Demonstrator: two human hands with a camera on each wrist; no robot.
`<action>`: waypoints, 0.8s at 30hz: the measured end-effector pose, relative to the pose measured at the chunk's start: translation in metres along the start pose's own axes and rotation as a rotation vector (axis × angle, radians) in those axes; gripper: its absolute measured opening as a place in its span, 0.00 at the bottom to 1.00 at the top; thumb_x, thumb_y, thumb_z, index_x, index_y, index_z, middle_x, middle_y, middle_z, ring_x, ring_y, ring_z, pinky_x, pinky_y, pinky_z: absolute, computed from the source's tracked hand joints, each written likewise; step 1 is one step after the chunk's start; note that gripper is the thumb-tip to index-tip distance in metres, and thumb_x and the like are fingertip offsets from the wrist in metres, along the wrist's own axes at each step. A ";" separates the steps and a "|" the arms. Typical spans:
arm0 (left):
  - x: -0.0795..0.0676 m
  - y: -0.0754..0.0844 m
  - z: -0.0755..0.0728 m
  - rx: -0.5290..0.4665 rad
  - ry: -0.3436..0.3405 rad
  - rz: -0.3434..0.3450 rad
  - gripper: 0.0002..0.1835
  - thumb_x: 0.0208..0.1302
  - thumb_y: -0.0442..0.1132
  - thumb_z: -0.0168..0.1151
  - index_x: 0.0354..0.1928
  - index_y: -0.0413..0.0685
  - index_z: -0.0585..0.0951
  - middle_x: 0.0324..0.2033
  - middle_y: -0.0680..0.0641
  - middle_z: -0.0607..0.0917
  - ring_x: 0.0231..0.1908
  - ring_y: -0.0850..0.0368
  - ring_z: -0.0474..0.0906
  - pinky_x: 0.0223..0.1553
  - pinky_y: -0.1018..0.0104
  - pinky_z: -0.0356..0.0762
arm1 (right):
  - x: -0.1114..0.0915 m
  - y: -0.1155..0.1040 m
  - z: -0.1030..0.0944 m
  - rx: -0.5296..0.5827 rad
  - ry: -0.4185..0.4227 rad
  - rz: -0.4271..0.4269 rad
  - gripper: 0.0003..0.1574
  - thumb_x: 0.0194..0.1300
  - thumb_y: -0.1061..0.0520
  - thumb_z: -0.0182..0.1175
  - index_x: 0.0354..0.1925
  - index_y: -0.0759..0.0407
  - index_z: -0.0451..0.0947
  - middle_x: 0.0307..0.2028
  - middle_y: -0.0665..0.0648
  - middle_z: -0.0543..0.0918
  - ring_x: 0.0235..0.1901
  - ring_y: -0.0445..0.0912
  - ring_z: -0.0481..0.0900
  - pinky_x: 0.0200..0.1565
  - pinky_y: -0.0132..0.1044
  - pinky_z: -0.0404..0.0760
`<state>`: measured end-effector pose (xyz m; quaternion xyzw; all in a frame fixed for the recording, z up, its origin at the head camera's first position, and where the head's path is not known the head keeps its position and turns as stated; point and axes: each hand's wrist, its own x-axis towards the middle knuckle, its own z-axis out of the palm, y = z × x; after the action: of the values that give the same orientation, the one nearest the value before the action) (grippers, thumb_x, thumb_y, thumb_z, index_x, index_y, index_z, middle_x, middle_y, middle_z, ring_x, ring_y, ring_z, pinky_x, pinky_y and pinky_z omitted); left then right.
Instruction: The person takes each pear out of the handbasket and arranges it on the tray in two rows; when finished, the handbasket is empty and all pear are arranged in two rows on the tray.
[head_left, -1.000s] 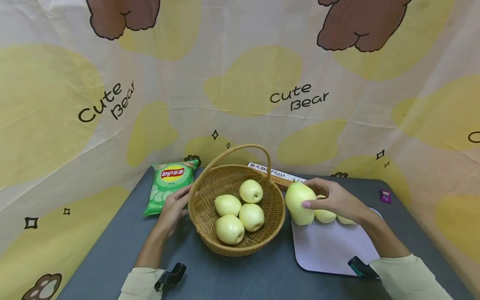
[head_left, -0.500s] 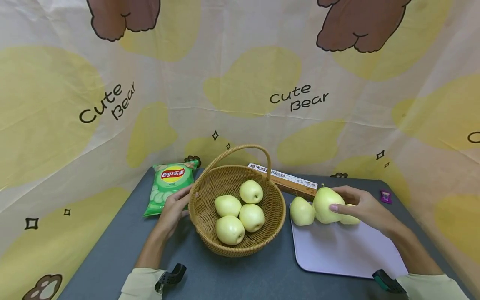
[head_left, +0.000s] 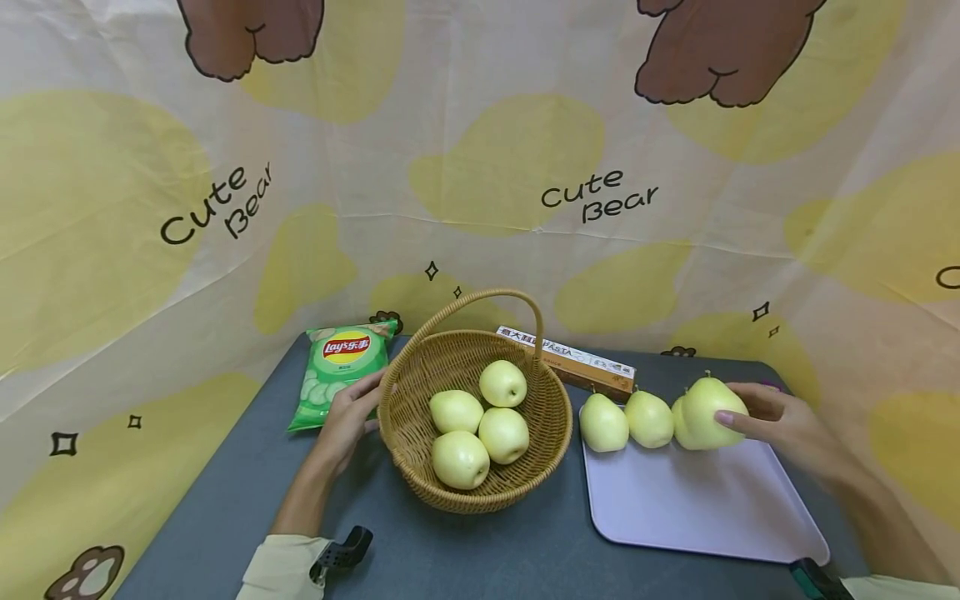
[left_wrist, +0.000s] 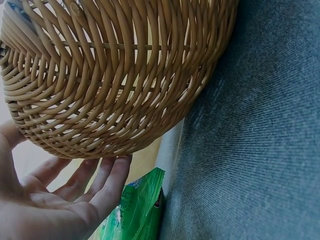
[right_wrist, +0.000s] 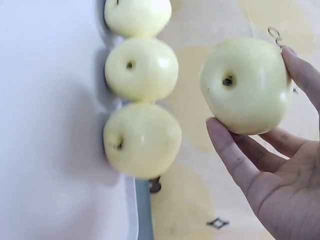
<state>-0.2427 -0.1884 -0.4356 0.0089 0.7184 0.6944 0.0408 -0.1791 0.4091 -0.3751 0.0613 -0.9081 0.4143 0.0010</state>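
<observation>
A wicker basket (head_left: 408,450) with a hoop handle holds several pale yellow-green pears (head_left: 502,433). My left hand (head_left: 347,421) lies flat against its left wall (left_wrist: 125,85), fingers (left_wrist: 107,182) straight. My right hand (head_left: 780,421) grips one pear (head_left: 708,408) between thumb and fingers (right_wrist: 240,165), just off the far right edge of a lilac cutting board (head_left: 697,508). Two pears (head_left: 603,422) (head_left: 648,419) stand along the board's far edge, and a third is half hidden behind the held one. The right wrist view shows that row of three (right_wrist: 141,68) beside the held pear (right_wrist: 245,85).
A green Lay's crisp bag (head_left: 341,371) lies left of the basket. Behind the basket and the pears lies a long pasta box (head_left: 581,364). The grey table (head_left: 480,554) is hemmed in by a bear-print cloth backdrop (head_left: 480,167).
My right hand has carried its pear rightward along the board's far edge, from beside the basket to the right end of the row. The left hand has stayed on the basket.
</observation>
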 end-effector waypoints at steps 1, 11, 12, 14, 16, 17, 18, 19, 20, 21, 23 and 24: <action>0.000 0.000 0.000 0.000 0.000 0.001 0.34 0.79 0.54 0.61 0.80 0.50 0.68 0.76 0.43 0.71 0.69 0.44 0.75 0.61 0.52 0.82 | -0.001 0.004 -0.002 -0.003 0.006 0.017 0.33 0.77 0.48 0.65 0.73 0.59 0.73 0.56 0.37 0.82 0.51 0.32 0.81 0.47 0.29 0.80; 0.000 0.000 0.000 0.003 0.000 0.008 0.33 0.80 0.54 0.59 0.80 0.49 0.68 0.76 0.44 0.71 0.69 0.45 0.74 0.56 0.58 0.84 | -0.007 0.038 -0.027 -0.072 0.007 0.171 0.46 0.80 0.39 0.58 0.82 0.61 0.59 0.72 0.55 0.74 0.52 0.22 0.66 0.44 0.26 0.75; 0.000 0.000 0.000 0.001 0.002 0.005 0.34 0.80 0.54 0.60 0.80 0.50 0.69 0.76 0.44 0.71 0.69 0.46 0.74 0.57 0.58 0.83 | -0.006 0.042 -0.029 -0.071 0.002 0.186 0.48 0.80 0.38 0.57 0.83 0.62 0.57 0.76 0.62 0.70 0.52 0.21 0.65 0.44 0.25 0.75; 0.000 0.000 0.000 -0.001 0.004 0.002 0.34 0.79 0.54 0.61 0.80 0.50 0.69 0.75 0.44 0.72 0.68 0.46 0.75 0.57 0.57 0.83 | -0.005 0.048 -0.030 -0.061 0.000 0.202 0.49 0.80 0.37 0.56 0.83 0.64 0.55 0.79 0.73 0.59 0.51 0.19 0.65 0.43 0.24 0.77; 0.000 0.000 0.000 0.000 0.004 0.001 0.34 0.80 0.54 0.60 0.80 0.50 0.69 0.76 0.44 0.72 0.68 0.46 0.75 0.57 0.57 0.83 | -0.003 0.055 -0.031 -0.036 0.007 0.201 0.49 0.81 0.39 0.57 0.82 0.68 0.57 0.76 0.66 0.68 0.49 0.19 0.69 0.43 0.24 0.78; 0.000 0.000 0.000 0.002 0.002 0.003 0.34 0.80 0.54 0.60 0.80 0.49 0.68 0.76 0.44 0.71 0.68 0.46 0.75 0.57 0.57 0.83 | -0.003 0.059 -0.031 -0.019 0.011 0.196 0.48 0.81 0.40 0.57 0.80 0.70 0.58 0.72 0.59 0.74 0.48 0.19 0.71 0.44 0.24 0.79; 0.000 0.000 0.000 0.004 0.001 0.007 0.33 0.80 0.54 0.59 0.80 0.49 0.68 0.76 0.44 0.71 0.69 0.46 0.75 0.57 0.58 0.83 | -0.003 0.061 -0.032 0.005 0.010 0.191 0.48 0.81 0.41 0.58 0.79 0.72 0.58 0.67 0.52 0.78 0.47 0.20 0.75 0.44 0.24 0.80; 0.000 -0.001 0.000 0.007 0.000 0.010 0.33 0.81 0.54 0.59 0.80 0.49 0.68 0.76 0.44 0.71 0.69 0.45 0.74 0.57 0.58 0.83 | -0.002 0.064 -0.032 0.017 0.011 0.188 0.47 0.81 0.42 0.58 0.78 0.74 0.59 0.61 0.42 0.80 0.47 0.22 0.77 0.44 0.23 0.80; 0.000 -0.001 0.000 0.009 -0.001 0.012 0.33 0.81 0.54 0.58 0.80 0.49 0.68 0.76 0.44 0.71 0.69 0.45 0.74 0.56 0.58 0.83 | -0.002 0.067 -0.033 0.031 0.009 0.184 0.47 0.81 0.43 0.58 0.77 0.76 0.60 0.56 0.35 0.79 0.46 0.25 0.80 0.44 0.24 0.81; 0.000 -0.001 0.000 0.010 -0.002 0.014 0.33 0.81 0.54 0.58 0.80 0.48 0.68 0.76 0.44 0.71 0.69 0.45 0.74 0.56 0.58 0.83 | -0.002 0.069 -0.034 0.043 0.005 0.183 0.46 0.81 0.43 0.58 0.77 0.77 0.60 0.52 0.29 0.77 0.46 0.27 0.81 0.45 0.24 0.81; 0.000 -0.001 0.000 0.009 -0.004 0.016 0.33 0.81 0.53 0.58 0.80 0.48 0.68 0.76 0.43 0.70 0.70 0.44 0.73 0.56 0.58 0.83 | 0.000 0.074 -0.034 0.047 -0.009 0.193 0.47 0.81 0.43 0.58 0.77 0.79 0.59 0.51 0.31 0.78 0.45 0.29 0.83 0.44 0.25 0.82; 0.000 -0.001 0.000 0.007 -0.005 0.016 0.33 0.81 0.53 0.58 0.80 0.48 0.68 0.76 0.43 0.70 0.70 0.44 0.73 0.57 0.57 0.83 | 0.000 0.076 -0.033 0.043 -0.015 0.198 0.48 0.82 0.43 0.58 0.77 0.79 0.59 0.53 0.37 0.80 0.45 0.29 0.82 0.45 0.25 0.83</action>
<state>-0.2428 -0.1882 -0.4366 0.0167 0.7208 0.6920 0.0368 -0.1898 0.4836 -0.4106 -0.0255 -0.9005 0.4314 -0.0478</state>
